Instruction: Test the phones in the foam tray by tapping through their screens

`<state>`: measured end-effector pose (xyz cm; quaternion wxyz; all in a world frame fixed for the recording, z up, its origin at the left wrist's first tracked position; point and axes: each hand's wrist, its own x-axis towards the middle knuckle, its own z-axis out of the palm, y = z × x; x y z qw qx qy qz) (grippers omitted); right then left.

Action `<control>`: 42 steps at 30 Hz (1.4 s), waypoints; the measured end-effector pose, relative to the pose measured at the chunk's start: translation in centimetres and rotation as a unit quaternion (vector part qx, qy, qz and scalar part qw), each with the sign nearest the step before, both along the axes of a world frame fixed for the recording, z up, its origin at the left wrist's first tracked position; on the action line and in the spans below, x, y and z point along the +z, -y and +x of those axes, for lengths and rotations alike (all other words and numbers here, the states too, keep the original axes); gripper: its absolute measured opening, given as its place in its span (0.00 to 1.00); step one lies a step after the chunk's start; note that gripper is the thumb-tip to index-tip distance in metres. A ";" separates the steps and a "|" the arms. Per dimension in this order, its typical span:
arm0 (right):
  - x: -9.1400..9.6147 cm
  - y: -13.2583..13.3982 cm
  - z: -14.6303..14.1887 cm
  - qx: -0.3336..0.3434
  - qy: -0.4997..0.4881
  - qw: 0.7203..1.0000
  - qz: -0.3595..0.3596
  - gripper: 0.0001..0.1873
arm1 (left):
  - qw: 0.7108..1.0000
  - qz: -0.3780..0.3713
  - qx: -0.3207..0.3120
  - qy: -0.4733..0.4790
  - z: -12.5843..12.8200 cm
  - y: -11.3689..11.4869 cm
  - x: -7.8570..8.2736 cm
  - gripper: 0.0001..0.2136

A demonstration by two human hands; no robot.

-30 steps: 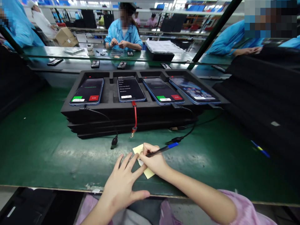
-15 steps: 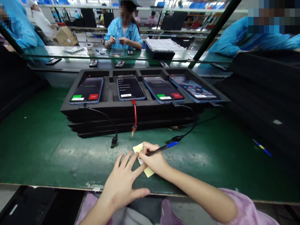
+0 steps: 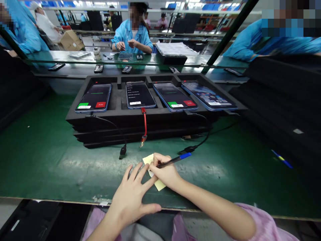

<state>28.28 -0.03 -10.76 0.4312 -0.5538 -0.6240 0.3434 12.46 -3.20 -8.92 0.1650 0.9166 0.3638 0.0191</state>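
Note:
My right hand (image 3: 164, 172) is closed round a dark pen (image 3: 175, 160) with a blue cap, its tip down on a yellow sticky note (image 3: 148, 159) lying on the green mat. My left hand (image 3: 131, 195) lies flat with fingers spread, pressing on the note's near edge. Just beyond the note stands a black foam tray (image 3: 115, 115) with several lit phones (image 3: 139, 94) in its slots. A red cable (image 3: 144, 125) and black cables (image 3: 112, 125) hang from the tray's front down to the mat.
Stacked black trays (image 3: 283, 100) rise at the right, with a blue pen (image 3: 281, 159) lying beside them. Beyond a glass shelf (image 3: 75, 62) holding more phones, a person in a blue coat (image 3: 131, 35) works; others in blue are at both far sides.

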 end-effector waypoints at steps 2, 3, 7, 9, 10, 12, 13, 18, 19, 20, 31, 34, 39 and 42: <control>0.0 0.0 0.0 0.001 0.001 1.000 0.000 0.13 | 1.000 0.000 0.001 0.004 0.0 0.0 0.1 0.37; 0.0 0.0 -0.1 0.001 0.002 1.000 -0.001 0.13 | 1.000 0.000 0.001 0.005 0.0 0.0 0.1 0.37; -0.2 0.0 -0.1 0.005 0.004 1.000 -0.003 0.14 | 1.000 -0.001 0.004 -0.002 -0.1 0.0 0.2 0.37; -0.2 0.0 -0.1 0.005 0.005 1.000 -0.004 0.14 | 1.000 0.000 0.005 -0.003 -0.1 0.0 0.2 0.37; -0.2 0.0 -0.1 0.006 0.005 1.000 -0.004 0.15 | 1.000 0.001 0.005 -0.002 0.0 0.0 0.2 0.37; -0.1 0.1 -0.1 0.008 0.005 1.000 -0.005 0.15 | 1.000 0.003 0.006 -0.002 0.0 -0.1 0.1 0.36; 0.0 0.1 -0.1 0.009 0.004 1.000 -0.005 0.15 | 1.000 0.004 0.006 -0.002 0.0 -0.1 0.1 0.36; -0.1 0.1 0.0 0.005 0.002 1.000 -0.003 0.14 | 1.000 0.006 0.004 0.003 -0.1 0.0 0.0 0.37; -0.1 0.1 0.0 0.004 0.002 1.000 -0.002 0.14 | 1.000 0.006 0.004 0.004 -0.1 0.1 0.0 0.37; -0.1 0.1 0.0 0.005 0.003 1.000 -0.001 0.14 | 1.000 0.005 0.004 0.004 -0.1 0.1 0.0 0.37; 0.1 0.0 0.0 0.014 0.014 1.000 -0.007 0.14 | 1.000 0.001 0.001 -0.004 0.0 0.1 0.4 0.36; 0.0 0.1 0.0 0.016 0.014 1.000 -0.010 0.14 | 1.000 0.000 -0.001 -0.007 0.0 0.1 0.5 0.35; -0.1 0.1 0.0 0.013 0.012 1.000 -0.009 0.14 | 1.000 0.006 -0.001 -0.006 0.0 0.0 0.4 0.35; 0.0 0.1 -0.1 0.011 0.011 1.000 -0.007 0.14 | 1.000 0.012 -0.002 -0.002 -0.1 0.0 0.3 0.36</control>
